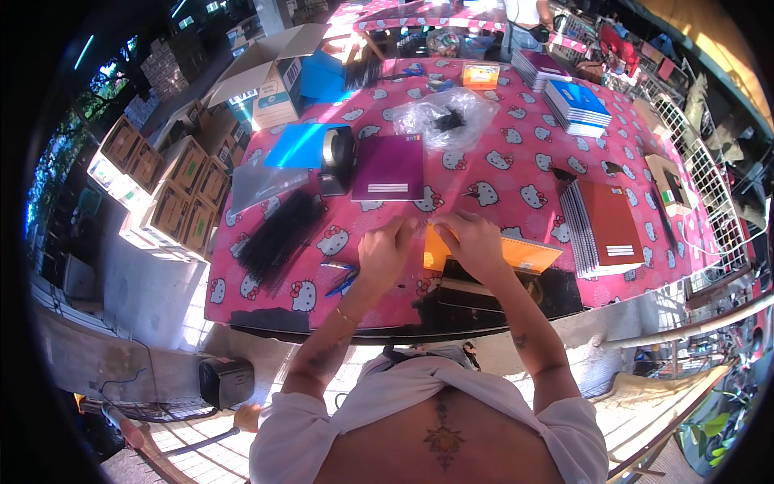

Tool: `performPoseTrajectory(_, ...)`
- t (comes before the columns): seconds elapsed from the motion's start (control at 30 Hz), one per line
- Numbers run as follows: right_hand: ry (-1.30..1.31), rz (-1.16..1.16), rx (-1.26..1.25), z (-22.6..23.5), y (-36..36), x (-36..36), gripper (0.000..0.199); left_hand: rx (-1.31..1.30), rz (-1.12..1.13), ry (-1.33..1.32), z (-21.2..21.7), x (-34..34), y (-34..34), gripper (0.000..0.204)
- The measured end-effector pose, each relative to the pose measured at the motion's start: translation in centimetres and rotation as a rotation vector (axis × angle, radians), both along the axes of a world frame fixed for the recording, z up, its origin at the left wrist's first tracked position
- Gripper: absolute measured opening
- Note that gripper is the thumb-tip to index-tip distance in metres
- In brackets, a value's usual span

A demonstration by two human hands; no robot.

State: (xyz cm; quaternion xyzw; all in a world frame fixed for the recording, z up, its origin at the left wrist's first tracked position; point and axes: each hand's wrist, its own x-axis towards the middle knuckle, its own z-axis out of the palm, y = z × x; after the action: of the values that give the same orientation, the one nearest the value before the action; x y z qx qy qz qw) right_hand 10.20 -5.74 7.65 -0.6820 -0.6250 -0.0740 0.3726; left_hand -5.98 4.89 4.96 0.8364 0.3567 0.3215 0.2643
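Over the middle of the table, both hands meet with their fingertips close together. My left hand [386, 251] is closed in a pinch; whatever sits between its fingers is too small to tell. The fingers of my right hand [476, 244] bend over the upper left edge of an orange notebook [528, 255], which stands tilted. A black flat piece [463, 292] lies below it. Left of my left hand are blue-handled pliers [344, 279] and a bundle of thin black wire coils [282, 234]. A purple notebook [389, 168] lies flat just beyond my fingers.
Red-brown spiral notebooks [605, 226] are stacked right, blue notebooks [578, 107] farther back. A black tape roll [337, 160], a blue sheet [302, 146] and a clear plastic bag [451, 117] lie beyond. Cartons [181, 194] stand left of the pink-covered table [500, 206].
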Motion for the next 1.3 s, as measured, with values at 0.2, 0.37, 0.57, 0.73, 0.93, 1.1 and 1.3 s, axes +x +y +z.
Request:
performPoseTrajectory(0.2, 0.004, -0.003, -0.011, 0.1, -0.1, -0.1, 0.011, 0.181, -0.189, -0.072, 0.7, 0.2, 0.8, 0.018)
performPoseTrajectory(0.37, 0.016, 0.029, -0.041, 0.0, -0.4, 0.6, 0.014, 0.106, -0.367, -0.084, 2.5, 0.8, 1.9, 0.020)
performPoseTrajectory(0.57, 0.153, 0.166, -0.085, 0.5, -0.3, 1.5, 0.021, 0.276, -0.555, 0.005, 1.8, 0.6, 3.6, 0.016)
performPoseTrajectory(0.73, 0.196, 0.215, -0.089, 0.2, -0.5, 2.3, 0.024, 0.325, -0.537, 0.000, 2.7, 1.0, 3.2, 0.023)
performPoseTrajectory(0.93, -0.182, 0.103, 0.014, 1.4, -2.2, 2.1, 0.021, 0.318, -0.592, -0.049, 3.2, 1.3, 2.8, 0.022)
performPoseTrajectory(1.1, -0.052, -0.034, -0.195, 1.0, -3.5, 1.8, 0.017, 0.370, -0.647, 0.137, 1.3, 1.6, 4.6, 0.031)
performPoseTrajectory(1.3, -0.075, -0.135, -0.245, -0.2, -3.1, 2.7, 0.016, 0.769, -0.196, 0.244, 0.7, 4.6, -1.4, 0.068)
